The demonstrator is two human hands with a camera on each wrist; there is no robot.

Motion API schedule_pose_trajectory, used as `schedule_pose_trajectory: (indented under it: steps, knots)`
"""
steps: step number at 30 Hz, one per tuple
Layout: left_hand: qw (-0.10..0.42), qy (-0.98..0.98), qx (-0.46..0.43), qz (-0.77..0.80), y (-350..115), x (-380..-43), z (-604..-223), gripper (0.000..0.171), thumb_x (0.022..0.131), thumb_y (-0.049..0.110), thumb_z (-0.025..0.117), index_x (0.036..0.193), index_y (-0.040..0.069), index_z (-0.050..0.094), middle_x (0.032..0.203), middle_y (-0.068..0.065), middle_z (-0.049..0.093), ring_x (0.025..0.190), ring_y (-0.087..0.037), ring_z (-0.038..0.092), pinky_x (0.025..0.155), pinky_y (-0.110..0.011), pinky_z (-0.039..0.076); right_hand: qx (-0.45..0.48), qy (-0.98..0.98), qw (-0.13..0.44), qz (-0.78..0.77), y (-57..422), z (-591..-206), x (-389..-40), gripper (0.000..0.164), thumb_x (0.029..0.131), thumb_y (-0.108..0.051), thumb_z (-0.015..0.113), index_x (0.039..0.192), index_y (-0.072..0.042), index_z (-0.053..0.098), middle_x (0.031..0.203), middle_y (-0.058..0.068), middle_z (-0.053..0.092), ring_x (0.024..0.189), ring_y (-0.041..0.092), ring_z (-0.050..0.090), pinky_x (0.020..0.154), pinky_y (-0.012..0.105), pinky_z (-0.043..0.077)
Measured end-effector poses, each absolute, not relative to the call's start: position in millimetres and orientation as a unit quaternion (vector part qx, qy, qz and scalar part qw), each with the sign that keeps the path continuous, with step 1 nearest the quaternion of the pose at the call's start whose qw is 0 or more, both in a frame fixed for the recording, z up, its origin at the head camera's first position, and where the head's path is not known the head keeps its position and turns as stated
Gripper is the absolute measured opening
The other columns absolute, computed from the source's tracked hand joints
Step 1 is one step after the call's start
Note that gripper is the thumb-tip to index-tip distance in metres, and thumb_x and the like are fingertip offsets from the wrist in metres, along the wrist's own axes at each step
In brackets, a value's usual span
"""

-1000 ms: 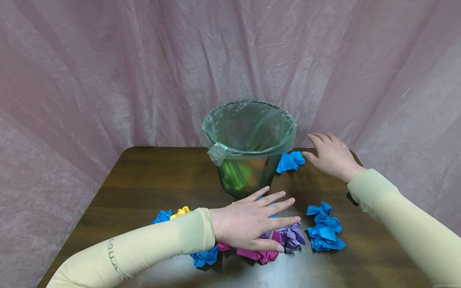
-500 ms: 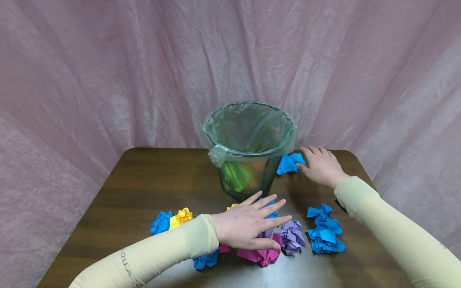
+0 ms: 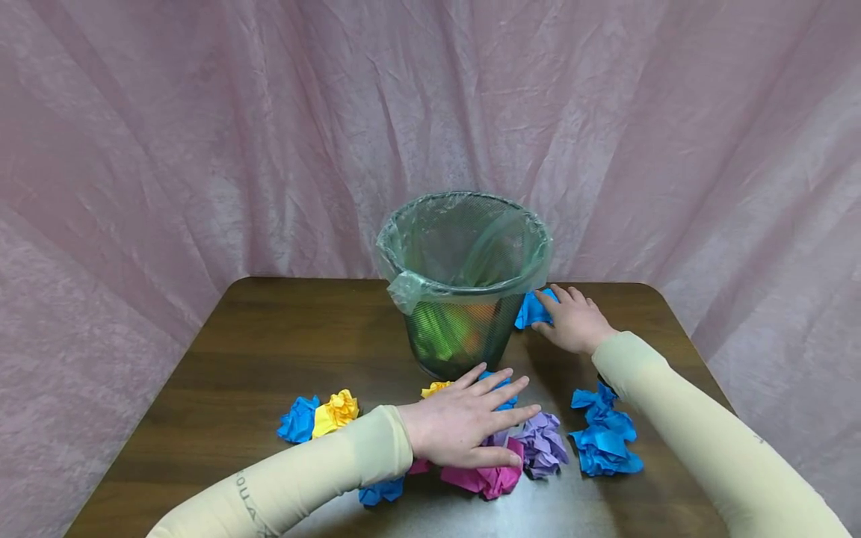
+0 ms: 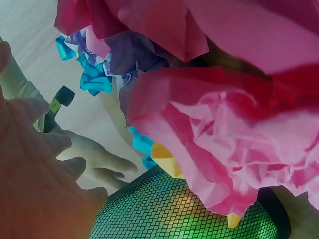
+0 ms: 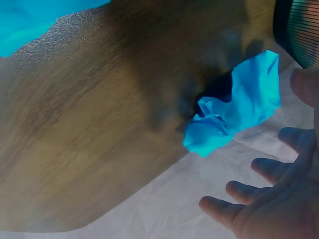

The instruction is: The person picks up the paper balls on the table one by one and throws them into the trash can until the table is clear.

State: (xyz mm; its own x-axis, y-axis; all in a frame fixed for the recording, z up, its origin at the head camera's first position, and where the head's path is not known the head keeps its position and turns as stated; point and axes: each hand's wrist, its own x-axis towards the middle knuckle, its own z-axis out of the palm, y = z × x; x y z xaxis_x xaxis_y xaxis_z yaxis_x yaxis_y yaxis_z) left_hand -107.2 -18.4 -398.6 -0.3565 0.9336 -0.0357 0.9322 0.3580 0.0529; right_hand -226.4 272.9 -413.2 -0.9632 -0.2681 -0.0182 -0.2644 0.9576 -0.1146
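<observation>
My left hand [image 3: 464,422] is spread flat over a cluster of crumpled paper in the middle of the table. Around and under it are magenta paper [image 3: 494,478], purple paper [image 3: 541,444] and bits of blue and yellow; part of the cluster is hidden by the hand. In the left wrist view, large pink paper [image 4: 224,144] lies close to the camera. My right hand [image 3: 575,321] reaches out beside a crumpled blue paper [image 3: 530,310] at the far right of the bin. Its fingers are apart and extended near that blue paper [image 5: 239,104] in the right wrist view.
A mesh wastebasket [image 3: 457,344] with a clear liner stands centre back, coloured things showing through its side. More blue paper [image 3: 605,441] lies at the right. Blue [image 3: 298,420] and yellow balls [image 3: 335,412] sit at the left. A pink curtain [image 3: 303,149] hangs behind the wooden table [image 3: 282,336].
My right hand has come down and moved left, from above the table's far right corner to the blue paper by the bin. The left hand has shifted slightly left and down.
</observation>
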Motion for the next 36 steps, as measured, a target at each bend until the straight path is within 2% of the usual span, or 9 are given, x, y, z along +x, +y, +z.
schedule_pose_trajectory:
  steps: [6, 17, 23, 27, 30, 36]
  knots:
    - [0.032, 0.827, 0.562, 0.009, -19, -108, -401, 0.075, 0.102, 0.072, 0.024, 0.165, 0.032, 0.020, 0.172, -0.001, 0.004, 0.156, -0.021, -0.005, 0.124, -0.050, 0.003, -0.134, 0.989, 0.039, -0.040, 267, -421, -238, 0.070, 0.105, -0.042, 0.056, 0.163, -0.013, 0.028, 0.165, 0.025, 0.020, 0.148, 0.055, 0.017, 0.112, 0.074, 0.021]
    - [0.037, 0.829, 0.558, -0.002, -21, -106, -405, 0.074, 0.102, 0.072, 0.023, 0.164, 0.032, 0.021, 0.172, -0.001, 0.005, 0.157, -0.022, -0.002, 0.124, -0.051, 0.006, -0.139, 0.988, 0.063, -0.039, 257, -435, -253, 0.062, 0.107, -0.041, 0.051, 0.157, -0.006, 0.039, 0.163, 0.027, 0.025, 0.149, 0.057, 0.007, 0.111, 0.076, 0.019]
    - [0.032, 0.830, 0.556, -0.002, -22, -106, -407, 0.074, 0.102, 0.072, 0.024, 0.164, 0.032, 0.021, 0.172, -0.001, 0.006, 0.157, -0.024, 0.002, 0.124, -0.051, 0.007, -0.128, 0.987, 0.090, -0.046, 257, -446, -255, 0.062, 0.109, -0.039, 0.046, 0.161, -0.009, 0.031, 0.167, 0.024, 0.016, 0.145, 0.064, 0.008, 0.109, 0.078, 0.018]
    - [0.029, 0.830, 0.556, 0.000, -22, -106, -408, 0.074, 0.102, 0.072, 0.025, 0.164, 0.032, 0.021, 0.172, -0.001, 0.007, 0.157, -0.024, 0.003, 0.124, -0.051, 0.007, -0.125, 0.986, 0.105, -0.045, 264, -456, -253, 0.061, 0.110, -0.038, 0.044, 0.162, -0.011, 0.029, 0.168, 0.024, 0.013, 0.142, 0.066, 0.015, 0.110, 0.077, 0.018]
    - [0.028, 0.830, 0.557, 0.001, -21, -106, -408, 0.074, 0.102, 0.072, 0.025, 0.164, 0.032, 0.022, 0.172, -0.001, 0.007, 0.157, -0.024, 0.002, 0.124, -0.051, 0.007, -0.138, 0.984, 0.105, -0.042, 268, -459, -251, 0.060, 0.110, -0.034, 0.045, 0.162, -0.010, 0.030, 0.167, 0.026, 0.014, 0.144, 0.061, 0.019, 0.112, 0.074, 0.019]
    - [0.032, 0.831, 0.555, 0.002, -21, -106, -409, 0.074, 0.102, 0.071, 0.024, 0.164, 0.032, 0.022, 0.172, -0.001, 0.008, 0.157, -0.022, 0.001, 0.124, -0.051, 0.009, -0.157, 0.973, 0.157, -0.056, 269, -449, -250, 0.058, 0.111, -0.029, 0.040, 0.161, -0.003, 0.027, 0.166, 0.030, 0.012, 0.151, 0.050, 0.010, 0.118, 0.068, 0.012]
